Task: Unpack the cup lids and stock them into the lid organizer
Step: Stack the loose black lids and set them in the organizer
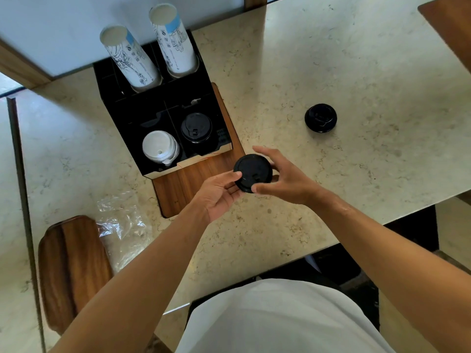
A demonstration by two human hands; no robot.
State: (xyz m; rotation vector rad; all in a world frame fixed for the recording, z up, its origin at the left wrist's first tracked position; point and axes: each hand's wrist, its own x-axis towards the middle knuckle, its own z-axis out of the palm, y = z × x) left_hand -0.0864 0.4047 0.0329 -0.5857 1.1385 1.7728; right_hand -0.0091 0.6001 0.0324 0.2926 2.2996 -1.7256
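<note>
Black lids (252,172), a short stack of them, are sitting between both hands just above the counter (331,59), in front of the organizer's near right corner. The left hand (221,192) is cupping the stack from below and the left side, palm turned up, its thumb lying across the stack's left rim. The right hand (283,175) is gripping the stack from the right, thumb curled onto the near rim and fingers curving round the far side, the index finger stretching out past the top.

Just beyond the hands, the organizer (163,108), a black box with compartments, is standing on a wooden board (193,179). Its near right compartment is holding a stack of black lids (196,127); the near left one is holding white lids (160,147), leaning slightly. Two tall stacks of paper cups (132,57) are rising from the back compartments, tilting toward the camera, the second one (173,39) to the right of the first.

Well apart on the right, a further stack of black lids (320,117) is resting alone on the counter. At the left, a crumpled clear plastic bag (122,225) is lying on the counter, touching a wooden tray (71,271) at the near left edge. A white shirt (275,319) is filling the bottom of the view.
</note>
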